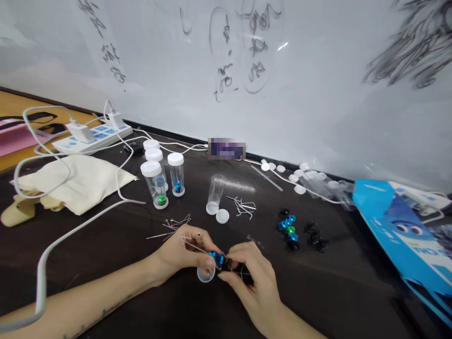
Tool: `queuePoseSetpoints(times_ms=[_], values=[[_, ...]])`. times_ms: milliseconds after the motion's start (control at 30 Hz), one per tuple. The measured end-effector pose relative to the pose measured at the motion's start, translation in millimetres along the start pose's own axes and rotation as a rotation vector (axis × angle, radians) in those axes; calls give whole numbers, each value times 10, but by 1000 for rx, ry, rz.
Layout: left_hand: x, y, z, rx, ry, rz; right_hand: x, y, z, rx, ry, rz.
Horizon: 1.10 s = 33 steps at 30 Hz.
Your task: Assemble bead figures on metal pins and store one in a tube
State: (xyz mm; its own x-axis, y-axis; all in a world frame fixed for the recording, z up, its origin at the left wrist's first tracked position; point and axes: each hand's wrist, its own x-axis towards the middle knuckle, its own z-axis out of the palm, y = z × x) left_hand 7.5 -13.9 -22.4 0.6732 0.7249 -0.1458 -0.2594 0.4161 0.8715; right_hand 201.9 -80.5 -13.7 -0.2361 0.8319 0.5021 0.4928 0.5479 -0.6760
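Observation:
My left hand [190,249] pinches a small shiny blue part [215,257] between thumb and fingers. A thin metal rod [192,245] slants out over the left fingers. My right hand [252,278] is closed on a small black piece [226,264] that meets the blue part; I cannot tell whether they are joined. A thin wire shows by the right fingers. Just below the left fingertips is a round clear plastic piece [205,275], partly covered by them. Beyond my hands an open clear tube [216,193] stands beside a white cap [222,216].
Several white-capped tubes [175,174] hold blue or green parts. Bent metal rods [242,207], wires with coloured tips [173,226], blue and green parts [290,230] and black pieces [316,237] lie around. A blue bag [384,230], cream cloth [76,181] and power strip [95,139] flank them.

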Motion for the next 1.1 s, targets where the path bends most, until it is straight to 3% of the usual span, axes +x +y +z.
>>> queuePoseSetpoints(times_ms=[100,300,1100], values=[[-3,-3,6,-9,-7,-29,-8,4,-7,-2,-49,18],[-5,8,5,20,15,15,-13,8,6,-5,14,8],[-6,-1,-14,32,-6,-5,0,3,-5,8,-20,15]])
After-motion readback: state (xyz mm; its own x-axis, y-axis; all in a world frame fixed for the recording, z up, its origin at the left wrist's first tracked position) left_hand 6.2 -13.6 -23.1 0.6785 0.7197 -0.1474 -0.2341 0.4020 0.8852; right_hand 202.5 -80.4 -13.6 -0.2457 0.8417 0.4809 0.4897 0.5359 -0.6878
